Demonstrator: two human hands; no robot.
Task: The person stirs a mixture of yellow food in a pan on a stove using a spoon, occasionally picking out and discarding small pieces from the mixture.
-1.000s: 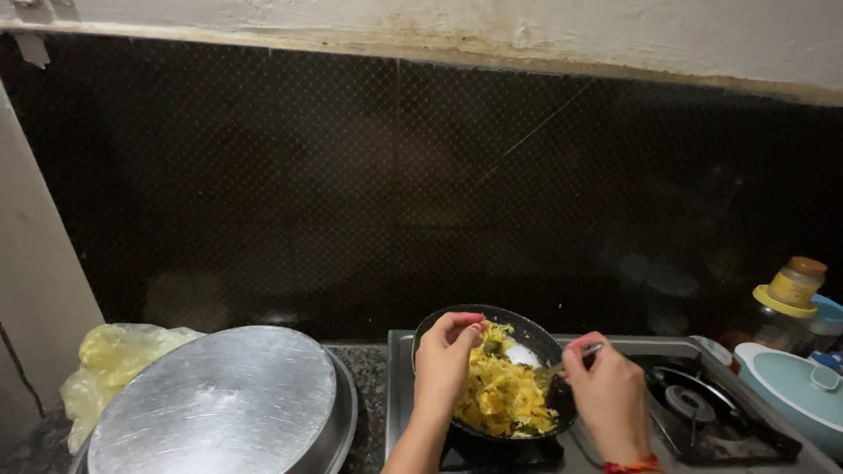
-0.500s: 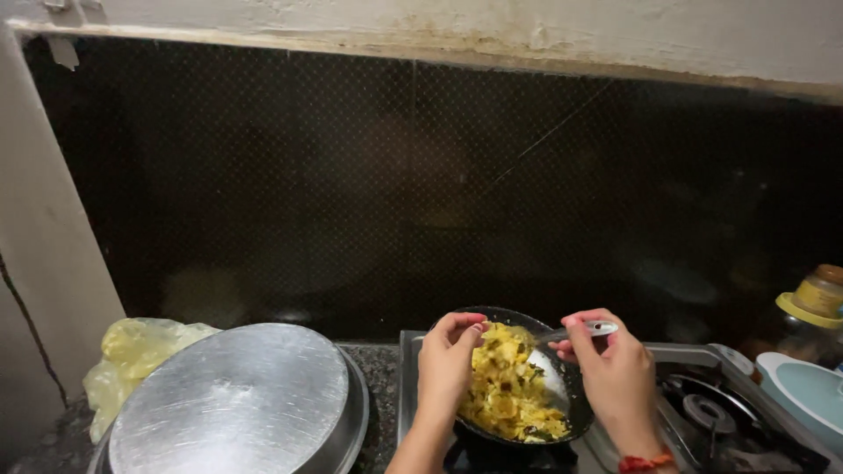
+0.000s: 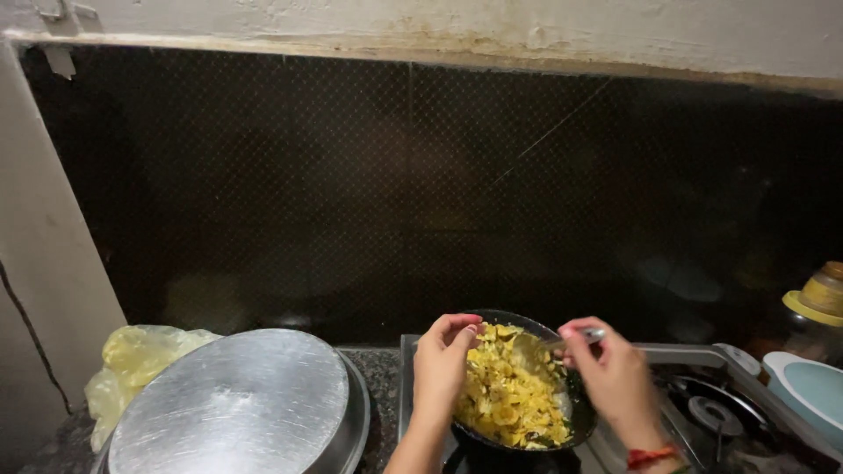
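A small black pan full of yellow chopped food sits on a gas stove. My left hand grips the pan's left rim with fingers curled over the edge. My right hand holds a metal spoon whose bowl dips into the food at the pan's far side. A red thread band circles my right wrist.
A large steel lid covers a wide vessel at the lower left. Behind it lies a yellow plastic bag. A second burner, a pale blue container and a yellow-lidded jar stand at the right. A dark mesh window fills the back.
The spoon has shifted within the food, from the pan's right side toward its far edge. My left hand has stayed on the rim. The view has drifted slightly left.
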